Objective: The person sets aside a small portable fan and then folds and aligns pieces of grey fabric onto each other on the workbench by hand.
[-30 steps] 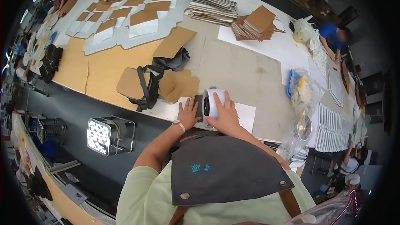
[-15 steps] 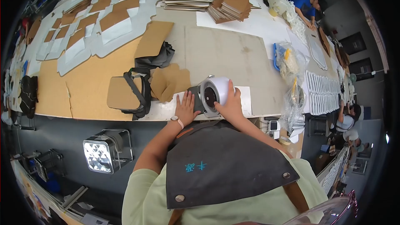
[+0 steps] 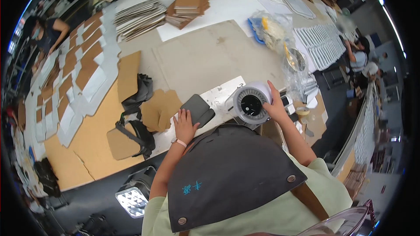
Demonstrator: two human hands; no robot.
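Note:
My left hand (image 3: 184, 126) lies flat with fingers stretched out on the near left edge of a dark grey folded piece (image 3: 199, 108), which looks like fabric or leather. My right hand (image 3: 275, 105) grips the right side of a small white fan (image 3: 266, 91) with a ribbed ring and a dark round centre, the thumb on its rim. The fan is at the table's front edge, beside a pale board (image 3: 232, 86). Left of my left hand are tan cut pieces (image 3: 162, 109) and a tan panel (image 3: 122, 142) with black straps.
Stacked boards (image 3: 139, 17) and brown panels (image 3: 188, 2) stand at the back. White and brown pieces (image 3: 92, 57) cover the left side. A blue basket (image 3: 255, 30) and plastic bags (image 3: 275, 35) are on the right. Other people work around the table.
My right hand has moved the fan right, away from the grey piece, baring more of that piece and the pale board. My left hand stays flat on it. The whole view has turned.

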